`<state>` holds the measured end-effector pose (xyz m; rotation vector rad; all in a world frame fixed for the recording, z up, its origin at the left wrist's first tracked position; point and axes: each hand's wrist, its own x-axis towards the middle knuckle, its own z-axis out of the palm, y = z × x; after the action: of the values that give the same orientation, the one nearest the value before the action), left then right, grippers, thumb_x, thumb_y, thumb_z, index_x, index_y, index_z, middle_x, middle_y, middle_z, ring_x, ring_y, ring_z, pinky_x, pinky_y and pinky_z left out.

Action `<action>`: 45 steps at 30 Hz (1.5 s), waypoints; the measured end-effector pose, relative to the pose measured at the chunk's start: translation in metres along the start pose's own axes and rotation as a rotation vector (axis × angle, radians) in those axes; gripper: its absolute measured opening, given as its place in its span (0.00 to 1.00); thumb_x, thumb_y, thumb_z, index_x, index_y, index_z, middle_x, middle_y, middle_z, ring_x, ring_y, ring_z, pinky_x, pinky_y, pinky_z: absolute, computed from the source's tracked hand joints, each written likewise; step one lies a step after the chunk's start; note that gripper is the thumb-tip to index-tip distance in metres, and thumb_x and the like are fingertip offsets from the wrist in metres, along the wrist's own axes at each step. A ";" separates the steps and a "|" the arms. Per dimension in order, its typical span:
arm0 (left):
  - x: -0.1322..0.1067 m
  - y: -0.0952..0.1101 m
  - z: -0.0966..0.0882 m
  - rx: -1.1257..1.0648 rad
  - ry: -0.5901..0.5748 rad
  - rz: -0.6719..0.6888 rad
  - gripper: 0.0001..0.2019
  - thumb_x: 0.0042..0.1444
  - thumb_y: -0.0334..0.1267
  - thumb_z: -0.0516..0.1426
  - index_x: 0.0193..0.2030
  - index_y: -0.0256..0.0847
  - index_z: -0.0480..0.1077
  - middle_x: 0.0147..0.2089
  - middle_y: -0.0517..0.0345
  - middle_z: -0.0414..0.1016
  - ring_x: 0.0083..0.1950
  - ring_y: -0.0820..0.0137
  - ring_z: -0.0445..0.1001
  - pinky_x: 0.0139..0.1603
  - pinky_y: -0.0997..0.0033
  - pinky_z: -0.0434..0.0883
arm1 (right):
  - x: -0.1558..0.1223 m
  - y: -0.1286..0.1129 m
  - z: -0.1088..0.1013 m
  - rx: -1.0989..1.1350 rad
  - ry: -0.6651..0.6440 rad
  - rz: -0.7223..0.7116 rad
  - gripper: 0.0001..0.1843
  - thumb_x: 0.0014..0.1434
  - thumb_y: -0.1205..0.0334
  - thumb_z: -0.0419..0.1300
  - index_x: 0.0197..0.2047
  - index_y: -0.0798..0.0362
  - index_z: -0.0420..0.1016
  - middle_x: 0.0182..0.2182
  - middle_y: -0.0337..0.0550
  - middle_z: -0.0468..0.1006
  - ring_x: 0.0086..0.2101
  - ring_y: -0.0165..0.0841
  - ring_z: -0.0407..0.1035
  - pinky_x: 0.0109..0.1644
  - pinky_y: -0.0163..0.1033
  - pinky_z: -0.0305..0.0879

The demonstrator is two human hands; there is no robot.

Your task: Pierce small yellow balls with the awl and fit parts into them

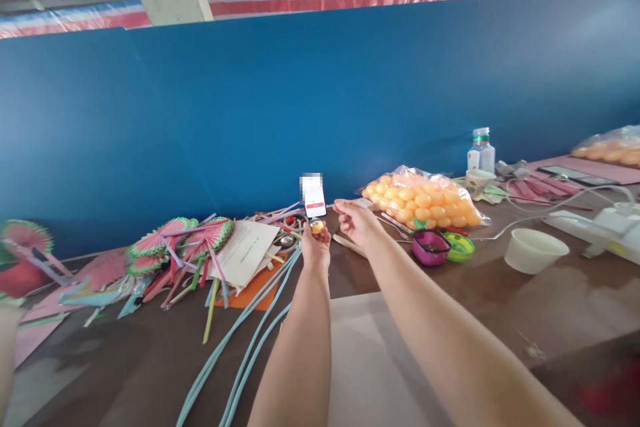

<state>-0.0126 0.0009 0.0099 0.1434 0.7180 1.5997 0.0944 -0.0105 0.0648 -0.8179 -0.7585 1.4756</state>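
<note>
Both my arms reach forward over the brown table. In the fingers of my left hand (316,250) is a small round orange-and-silver thing (317,226); its exact kind is unclear. Just to the right, my right hand (357,222) is raised with thumb and fingertips pressed together. Whether anything fine sits in that pinch is too small to tell. Directly behind my left hand, a phone (315,203) with a lit white screen stands upright by the blue partition. A shiny metal round piece (287,241) lies left of my left hand.
A clear bag of orange balls (425,200), a purple container (430,248), a green container (459,247) and a white cup (535,251) stand right. Left lie paper fans (163,245), white sheets (245,250) and long pale-blue strips (250,327). A blue partition (280,107) bounds the back.
</note>
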 end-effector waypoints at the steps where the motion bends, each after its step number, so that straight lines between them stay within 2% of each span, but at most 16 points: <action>1: 0.001 -0.001 0.000 -0.010 0.001 0.007 0.14 0.65 0.41 0.49 0.35 0.35 0.69 0.33 0.49 0.74 0.26 0.77 0.71 0.27 0.78 0.69 | 0.003 0.012 0.000 0.067 -0.001 0.023 0.07 0.47 0.67 0.64 0.32 0.53 0.72 0.26 0.35 0.74 0.18 0.18 0.57 0.17 0.24 0.48; 4: 0.006 -0.003 -0.002 0.007 0.012 0.055 0.12 0.64 0.39 0.49 0.36 0.35 0.69 0.35 0.48 0.75 0.30 0.73 0.74 0.30 0.75 0.72 | 0.010 0.037 -0.011 0.178 0.005 0.065 0.08 0.47 0.68 0.65 0.33 0.53 0.72 0.28 0.36 0.75 0.19 0.18 0.57 0.17 0.24 0.51; 7: 0.009 -0.006 -0.005 0.038 0.025 0.089 0.10 0.64 0.38 0.50 0.36 0.36 0.68 0.34 0.50 0.74 0.30 0.72 0.74 0.29 0.75 0.71 | 0.013 0.046 -0.023 0.231 0.030 0.100 0.09 0.46 0.69 0.65 0.33 0.53 0.71 0.28 0.36 0.75 0.19 0.19 0.59 0.17 0.24 0.54; 10: 0.008 -0.007 -0.005 0.053 0.025 0.091 0.11 0.62 0.41 0.53 0.35 0.36 0.69 0.30 0.53 0.73 0.29 0.72 0.73 0.29 0.75 0.71 | 0.012 0.045 -0.024 0.271 -0.019 0.098 0.09 0.47 0.69 0.66 0.32 0.54 0.71 0.28 0.35 0.76 0.19 0.18 0.60 0.17 0.23 0.54; 12: 0.006 -0.007 -0.005 0.073 -0.031 0.108 0.11 0.60 0.43 0.55 0.34 0.35 0.70 0.30 0.53 0.72 0.28 0.73 0.72 0.30 0.75 0.70 | 0.010 0.045 -0.020 0.255 -0.036 0.131 0.09 0.47 0.69 0.66 0.33 0.54 0.72 0.26 0.34 0.75 0.18 0.19 0.60 0.17 0.23 0.54; 15: 0.004 -0.007 -0.006 0.126 -0.124 0.103 0.08 0.57 0.39 0.58 0.33 0.35 0.70 0.29 0.55 0.72 0.27 0.75 0.71 0.31 0.77 0.68 | 0.008 0.048 -0.015 0.236 -0.062 0.191 0.08 0.48 0.69 0.66 0.34 0.54 0.73 0.22 0.34 0.74 0.18 0.20 0.62 0.17 0.22 0.52; 20: 0.007 -0.009 -0.010 0.191 -0.171 0.105 0.07 0.55 0.38 0.58 0.32 0.36 0.70 0.28 0.56 0.73 0.28 0.74 0.71 0.32 0.75 0.68 | 0.010 0.052 -0.016 0.271 -0.074 0.211 0.07 0.50 0.69 0.65 0.34 0.56 0.73 0.22 0.36 0.74 0.18 0.19 0.62 0.17 0.22 0.52; 30: 0.007 -0.009 -0.008 0.226 -0.101 0.183 0.08 0.50 0.37 0.61 0.35 0.36 0.68 0.28 0.57 0.72 0.27 0.73 0.72 0.29 0.75 0.67 | 0.013 0.056 -0.019 0.235 -0.132 0.180 0.09 0.46 0.67 0.68 0.29 0.55 0.71 0.22 0.34 0.73 0.18 0.18 0.58 0.18 0.24 0.50; 38: 0.002 -0.010 -0.004 0.292 -0.106 0.248 0.14 0.45 0.41 0.64 0.34 0.36 0.69 0.26 0.59 0.71 0.24 0.75 0.69 0.26 0.76 0.64 | 0.013 0.055 -0.019 0.268 -0.141 0.197 0.09 0.44 0.68 0.69 0.29 0.57 0.72 0.22 0.36 0.74 0.19 0.19 0.60 0.18 0.24 0.50; 45: 0.001 -0.011 -0.005 0.318 -0.152 0.312 0.18 0.43 0.44 0.66 0.36 0.36 0.70 0.28 0.59 0.73 0.25 0.74 0.70 0.26 0.75 0.64 | 0.013 0.055 -0.021 0.284 -0.162 0.199 0.13 0.43 0.66 0.70 0.30 0.55 0.70 0.23 0.34 0.73 0.18 0.18 0.58 0.18 0.24 0.49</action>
<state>-0.0055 0.0003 -0.0005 0.6292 0.8575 1.7353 0.0820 -0.0014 0.0066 -0.5749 -0.5797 1.7971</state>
